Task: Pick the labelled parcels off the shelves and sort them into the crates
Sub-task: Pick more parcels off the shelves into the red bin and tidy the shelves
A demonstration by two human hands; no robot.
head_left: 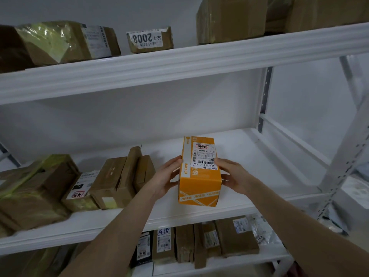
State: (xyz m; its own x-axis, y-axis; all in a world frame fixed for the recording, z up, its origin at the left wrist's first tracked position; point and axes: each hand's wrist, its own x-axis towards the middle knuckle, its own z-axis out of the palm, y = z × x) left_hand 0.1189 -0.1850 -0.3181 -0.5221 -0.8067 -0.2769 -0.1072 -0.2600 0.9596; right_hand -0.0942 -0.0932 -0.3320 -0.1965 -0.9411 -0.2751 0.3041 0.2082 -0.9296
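Note:
An orange cardboard parcel [199, 176] with a white shipping label on top sits lengthwise over the middle shelf [249, 162], near its front edge. My left hand [166, 176] grips its left side, thumb on the top edge. My right hand [233, 174] grips its right side, thumb lying on the label. Whether the parcel rests on the shelf or is lifted just off it cannot be told. No crates are in view.
Several brown parcels [111, 180] crowd the left half of the middle shelf. More parcels stand on the top shelf [149, 40] and on the bottom shelf [199, 240]. A white perforated upright [343, 176] stands at the right. White bags lie beyond it.

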